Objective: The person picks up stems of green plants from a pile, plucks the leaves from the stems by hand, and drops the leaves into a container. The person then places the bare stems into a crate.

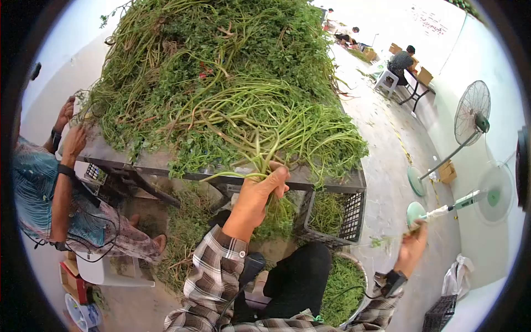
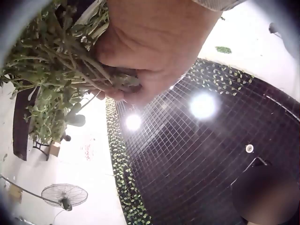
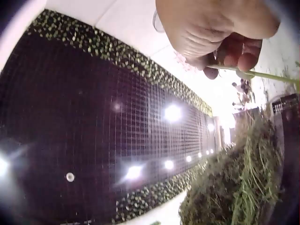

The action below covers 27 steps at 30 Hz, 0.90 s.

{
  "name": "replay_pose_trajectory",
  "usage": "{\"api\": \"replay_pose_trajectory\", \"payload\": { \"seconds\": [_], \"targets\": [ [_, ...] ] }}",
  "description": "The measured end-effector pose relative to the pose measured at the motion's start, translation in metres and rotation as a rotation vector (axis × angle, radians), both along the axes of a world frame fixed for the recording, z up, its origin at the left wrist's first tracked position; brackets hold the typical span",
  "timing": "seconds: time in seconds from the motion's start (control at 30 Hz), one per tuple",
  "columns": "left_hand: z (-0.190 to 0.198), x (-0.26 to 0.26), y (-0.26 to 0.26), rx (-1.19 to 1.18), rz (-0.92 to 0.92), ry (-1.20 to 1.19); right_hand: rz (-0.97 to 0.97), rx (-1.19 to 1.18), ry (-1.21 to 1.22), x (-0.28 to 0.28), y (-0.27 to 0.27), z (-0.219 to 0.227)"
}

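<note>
A dark table (image 1: 152, 159) stands before a person in a plaid shirt, its top bearing a great heap of leafy green stems (image 1: 221, 61) that runs to the left edge and spills toward the near edge. At the left edge, a second person (image 1: 69, 199) in a blue patterned top raises both hands beside the heap. To the right, well apart from the table, a pedestal fan (image 1: 473, 113) stands on the pale floor. Below the near right corner, a black slatted crate (image 1: 353, 214) holds more green stems; just beside it, nearer the camera wearer, a round tub (image 1: 364, 279) holds loose greens. At the near edge, right of its middle, the wearer's left hand (image 1: 255, 200) grips a bunch of stems (image 1: 268, 145), fingers and thumb closed round the gathered ends; the stalks fan out over the heap, leafy tips trailing toward the near right corner. Well off to the right, beyond the table's near right corner, the right hand (image 1: 412, 249) pinches a single thin green sprig (image 3: 272, 76) between thumb and fingers, the stem jutting out toward the table, a few small leaves at its far end.
</note>
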<state>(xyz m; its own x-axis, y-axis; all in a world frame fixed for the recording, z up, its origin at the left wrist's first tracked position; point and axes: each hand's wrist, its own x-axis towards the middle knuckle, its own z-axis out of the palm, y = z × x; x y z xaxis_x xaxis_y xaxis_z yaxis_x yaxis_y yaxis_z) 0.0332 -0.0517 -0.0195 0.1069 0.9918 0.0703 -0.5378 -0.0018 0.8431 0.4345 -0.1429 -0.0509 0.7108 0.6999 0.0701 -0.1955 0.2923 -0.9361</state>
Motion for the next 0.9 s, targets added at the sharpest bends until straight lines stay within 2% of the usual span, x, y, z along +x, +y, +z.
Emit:
{"api": "replay_pose_trajectory", "payload": {
  "seconds": [0.07, 0.1, 0.17, 0.23, 0.27, 0.33, 0.43, 0.5, 0.63, 0.7, 0.73, 0.77, 0.83, 0.9],
  "targets": [
    [0.003, 0.006, -0.004, -0.004, -0.048, 0.057, 0.072, -0.016, -0.064, -0.046, 0.019, 0.003],
    [0.003, 0.009, -0.005, 0.001, -0.061, 0.056, 0.215, 0.006, -0.106, -0.062, 0.027, 0.003],
    [0.003, 0.015, -0.006, 0.011, -0.182, 0.125, 0.348, -0.063, -0.187, -0.112, 0.043, 0.022],
    [0.0, 0.022, -0.007, 0.052, -0.193, 0.159, 0.503, -0.07, -0.271, -0.155, 0.056, 0.038],
    [-0.001, 0.025, -0.008, 0.061, -0.194, 0.191, 0.627, -0.068, -0.403, -0.167, 0.06, 0.046],
    [-0.005, 0.029, -0.01, 0.066, -0.2, 0.225, 0.721, -0.035, -0.576, -0.189, 0.071, 0.052],
    [-0.009, 0.028, -0.011, 0.037, -0.274, 0.26, 0.751, -0.02, -0.491, -0.214, 0.078, 0.057],
    [-0.004, 0.026, -0.011, 0.047, -0.299, 0.252, 0.737, -0.02, -0.572, -0.214, 0.081, 0.055],
    [-0.005, 0.025, -0.014, 0.102, -0.228, 0.355, 0.769, -0.031, -0.501, -0.216, 0.077, 0.046],
    [-0.011, 0.025, -0.011, 0.127, -0.238, 0.382, 0.762, 0.001, -0.376, -0.217, 0.072, 0.05],
    [-0.011, 0.026, -0.011, 0.118, -0.196, 0.418, 0.661, 0.043, -0.427, -0.217, 0.073, 0.047],
    [-0.01, 0.027, -0.011, 0.109, -0.155, 0.452, 0.663, 0.041, -0.429, -0.214, 0.071, 0.048],
    [-0.009, 0.027, -0.01, 0.113, -0.157, 0.467, 0.56, 0.074, -0.764, -0.209, 0.064, 0.055],
    [-0.012, 0.029, -0.011, 0.118, -0.167, 0.487, 0.558, 0.13, -0.839, -0.218, 0.062, 0.062]
  ]
}}
